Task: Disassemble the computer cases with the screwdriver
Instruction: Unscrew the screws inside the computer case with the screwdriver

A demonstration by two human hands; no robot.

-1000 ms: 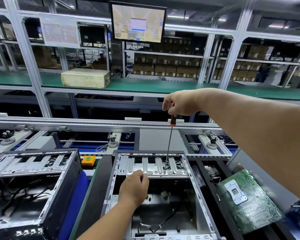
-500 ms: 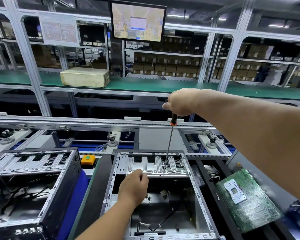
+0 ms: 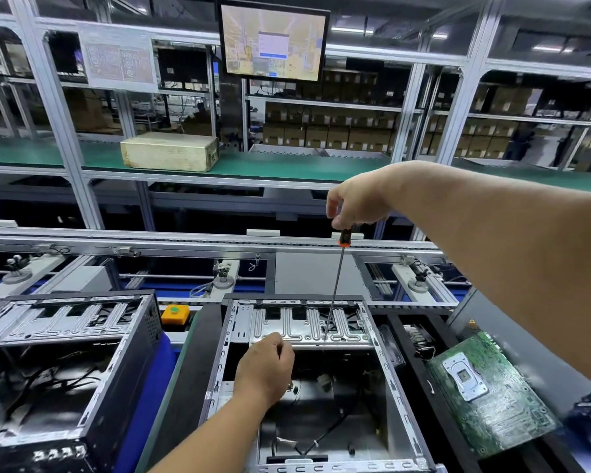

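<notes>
— Screwdriver [image 3: 335, 285]? Where is it?
— I see it up in my right hand [image 3: 359, 199]. My grip is closed around the handle. The long metal rod points down, and its tip sits on the silver plate [image 3: 307, 327] at the back of the middle computer case [image 3: 393, 380].
— And your left hand [image 3: 265, 370]?
— It's inside that case, fingers curled. I can't tell if it holds anything.
— Anything nearby?
— Another open case [image 3: 116, 363] on the left, a green circuit board [image 3: 488, 394] on the right.
</notes>
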